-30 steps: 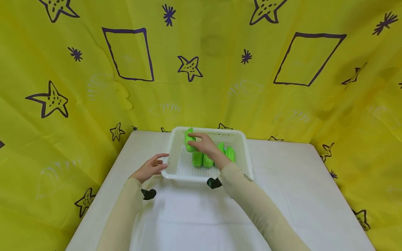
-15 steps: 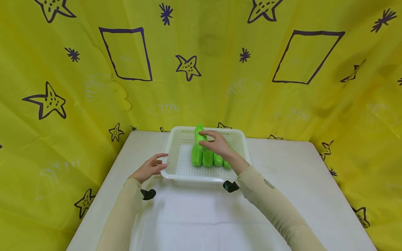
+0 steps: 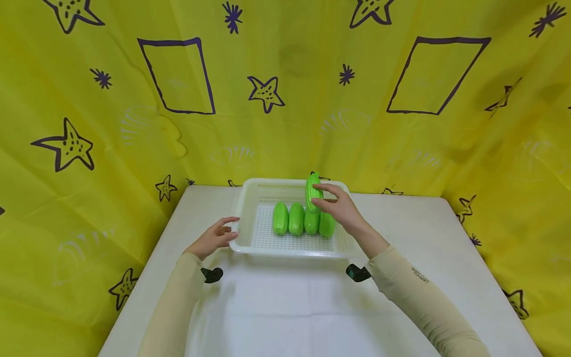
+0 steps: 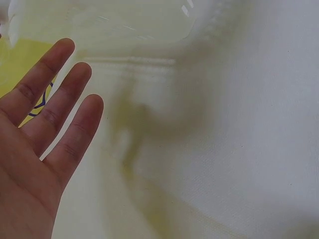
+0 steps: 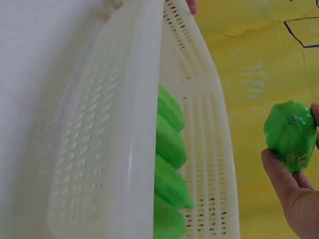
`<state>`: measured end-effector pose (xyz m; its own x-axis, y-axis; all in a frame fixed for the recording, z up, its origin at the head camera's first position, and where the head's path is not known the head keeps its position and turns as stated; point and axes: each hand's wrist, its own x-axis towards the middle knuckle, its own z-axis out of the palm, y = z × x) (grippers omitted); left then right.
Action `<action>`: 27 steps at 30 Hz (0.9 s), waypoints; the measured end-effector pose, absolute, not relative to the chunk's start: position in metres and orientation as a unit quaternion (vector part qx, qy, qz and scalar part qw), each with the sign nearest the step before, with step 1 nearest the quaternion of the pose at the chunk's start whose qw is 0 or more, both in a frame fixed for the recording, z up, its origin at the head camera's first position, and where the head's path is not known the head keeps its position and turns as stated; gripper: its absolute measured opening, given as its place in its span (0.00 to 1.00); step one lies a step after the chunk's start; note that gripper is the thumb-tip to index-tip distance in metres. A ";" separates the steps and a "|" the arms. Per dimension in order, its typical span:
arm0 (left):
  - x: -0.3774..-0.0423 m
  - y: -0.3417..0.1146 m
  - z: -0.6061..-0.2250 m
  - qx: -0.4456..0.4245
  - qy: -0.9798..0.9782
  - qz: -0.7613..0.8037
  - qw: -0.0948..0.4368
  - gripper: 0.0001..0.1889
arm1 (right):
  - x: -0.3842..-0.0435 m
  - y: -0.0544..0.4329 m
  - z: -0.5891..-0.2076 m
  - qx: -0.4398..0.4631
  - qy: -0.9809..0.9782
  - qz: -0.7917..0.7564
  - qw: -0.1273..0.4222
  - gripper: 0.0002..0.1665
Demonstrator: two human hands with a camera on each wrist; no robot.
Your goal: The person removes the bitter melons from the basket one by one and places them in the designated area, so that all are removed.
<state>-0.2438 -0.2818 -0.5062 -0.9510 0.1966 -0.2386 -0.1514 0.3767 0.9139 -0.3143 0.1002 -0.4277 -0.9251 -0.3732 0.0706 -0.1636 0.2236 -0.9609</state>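
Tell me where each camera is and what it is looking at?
Head: sits on the person's head, looks down at the table; shows both arms, the left hand on the basket, the right hand holding a cucumber.
Left wrist: sits on the left wrist, looks past the straight fingers at the basket rim and table.
Right wrist: sits on the right wrist, looks along the basket's side; shows fingertips on the cucumber.
Head and right wrist views share the basket and held cucumber.

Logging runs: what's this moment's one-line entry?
right hand: holds green toy cucumber | left hand: touches white basket | basket: four cucumbers
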 end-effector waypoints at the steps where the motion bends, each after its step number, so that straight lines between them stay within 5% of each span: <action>1: -0.244 -0.282 -0.506 0.013 0.815 0.558 0.157 0.32 | -0.314 0.104 -0.428 -0.169 0.778 -0.599 0.084 0.30; 27: -0.244 -0.281 -0.507 0.012 0.808 0.567 0.162 0.32 | -0.330 0.224 -0.480 -0.035 0.780 -0.624 0.038 0.37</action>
<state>-0.2441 -0.2812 -0.5065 -0.9472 0.2025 -0.2484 -0.1646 0.3576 0.9193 -0.3305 0.2243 -0.4805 -0.9946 -0.1025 -0.0151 -0.0078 0.2192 -0.9757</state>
